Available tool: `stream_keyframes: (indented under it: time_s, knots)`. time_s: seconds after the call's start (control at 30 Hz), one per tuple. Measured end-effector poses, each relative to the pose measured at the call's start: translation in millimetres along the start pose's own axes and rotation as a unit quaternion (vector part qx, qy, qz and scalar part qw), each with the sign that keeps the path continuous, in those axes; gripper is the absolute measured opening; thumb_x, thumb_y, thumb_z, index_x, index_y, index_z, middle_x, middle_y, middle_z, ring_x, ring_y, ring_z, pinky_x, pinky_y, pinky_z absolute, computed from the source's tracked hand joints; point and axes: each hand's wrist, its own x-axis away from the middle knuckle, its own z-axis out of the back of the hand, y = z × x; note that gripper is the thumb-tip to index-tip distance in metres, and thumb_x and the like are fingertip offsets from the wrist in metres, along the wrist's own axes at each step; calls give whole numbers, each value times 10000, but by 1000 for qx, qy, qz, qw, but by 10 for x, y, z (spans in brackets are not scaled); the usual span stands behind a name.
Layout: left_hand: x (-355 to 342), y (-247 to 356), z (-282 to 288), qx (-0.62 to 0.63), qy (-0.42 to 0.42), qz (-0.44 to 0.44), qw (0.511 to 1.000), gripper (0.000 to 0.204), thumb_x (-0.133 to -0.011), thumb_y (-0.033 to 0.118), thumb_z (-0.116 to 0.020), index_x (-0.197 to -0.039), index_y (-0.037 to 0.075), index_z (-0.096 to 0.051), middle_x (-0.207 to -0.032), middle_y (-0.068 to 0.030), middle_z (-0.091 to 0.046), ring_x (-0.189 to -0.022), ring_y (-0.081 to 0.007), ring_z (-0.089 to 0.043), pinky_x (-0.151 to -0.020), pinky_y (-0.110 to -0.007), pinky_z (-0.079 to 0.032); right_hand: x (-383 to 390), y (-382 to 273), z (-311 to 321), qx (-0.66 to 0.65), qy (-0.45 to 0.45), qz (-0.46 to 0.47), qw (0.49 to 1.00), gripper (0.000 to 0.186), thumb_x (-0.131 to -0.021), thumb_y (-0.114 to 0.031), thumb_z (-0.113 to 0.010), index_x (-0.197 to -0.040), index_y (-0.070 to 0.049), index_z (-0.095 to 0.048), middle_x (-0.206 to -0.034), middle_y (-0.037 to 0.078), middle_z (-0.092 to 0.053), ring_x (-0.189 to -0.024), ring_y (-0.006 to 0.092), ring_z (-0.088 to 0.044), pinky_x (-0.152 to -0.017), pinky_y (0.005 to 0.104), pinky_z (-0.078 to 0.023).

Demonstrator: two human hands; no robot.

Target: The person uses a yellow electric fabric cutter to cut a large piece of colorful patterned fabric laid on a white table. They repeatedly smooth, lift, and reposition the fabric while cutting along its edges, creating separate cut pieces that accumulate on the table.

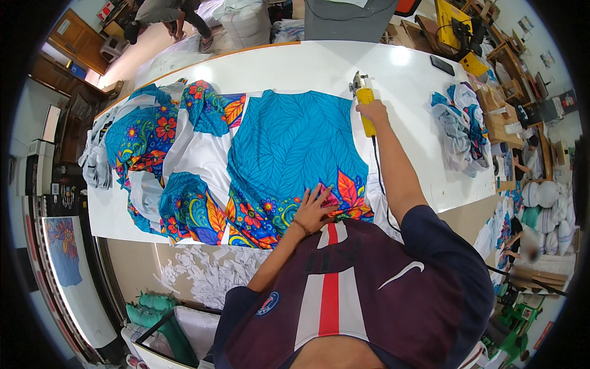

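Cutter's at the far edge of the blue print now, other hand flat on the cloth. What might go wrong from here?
1. The black cord trailing from the yellow handheld fabric cutter in the right hand might snag.
2. The left hand pins only the near hem of the blue leaf-printed fabric panel; the far end may shift.

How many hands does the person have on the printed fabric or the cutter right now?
2. The left hand lies flat on the near floral edge of the blue printed fabric; the right hand grips the yellow cutter at the fabric's far right edge.
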Motion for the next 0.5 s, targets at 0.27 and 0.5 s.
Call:
stream_keyframes:
  time_s: [0.27,0.5]
  knots:
    - [1093,-401,552,82,43,63,994,200,-826,373,-834,-817,173,-845,-1557,-61,-552,-1506,-360,-411,-1220,-609,-310,414,1104,92,-130,-27,139,981,453,-790,-341,-811,-1078,-4,-724,-883,140,-744,-755,257,-731,-678,392,-585]
    - [1158,-350,1059,144,-43,333,931,234,-863,363,-816,-903,132,-822,-1164,-139,-753,-1091,-361,-686,-882,-423,-549,1357,2063,536,-202,-130,35,970,424,-810,-218,-813,-1155,-8,-683,-910,97,-721,-726,185,-709,-646,351,-579]
